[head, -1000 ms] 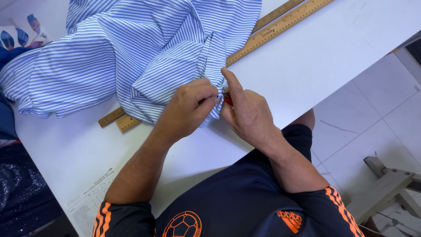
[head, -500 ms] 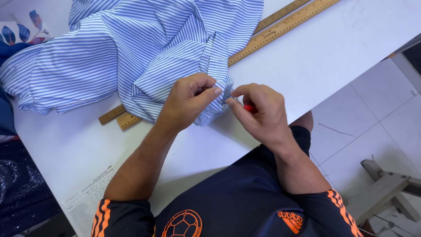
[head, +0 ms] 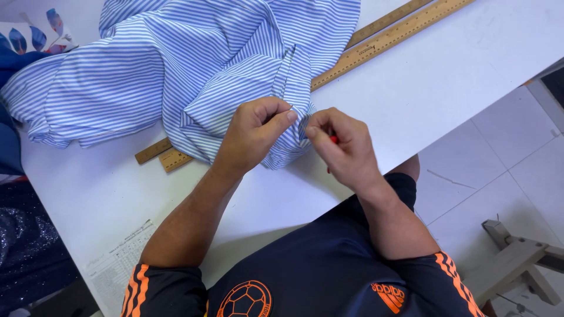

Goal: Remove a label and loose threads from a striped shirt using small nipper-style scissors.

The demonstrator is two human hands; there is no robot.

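Observation:
A blue-and-white striped shirt (head: 194, 76) lies crumpled on the white table (head: 446, 88). My left hand (head: 254, 135) pinches a folded edge of the shirt at its near corner, thumb against fingertips. My right hand (head: 345, 149) is closed around a small red tool (head: 333, 140), of which only a sliver shows, and its fingertips touch the same edge of cloth right beside the left hand.
Two long wooden rulers (head: 399, 32) run diagonally across the table and pass under the shirt. A printed paper sheet (head: 120, 264) lies at the near left table edge. Patterned cloth (head: 35, 38) sits at the far left. Tiled floor and a wooden stand (head: 517, 252) are on the right.
My right hand has drawn slightly to the right and back toward the cloth edge. My left hand keeps its pinch on the shirt.

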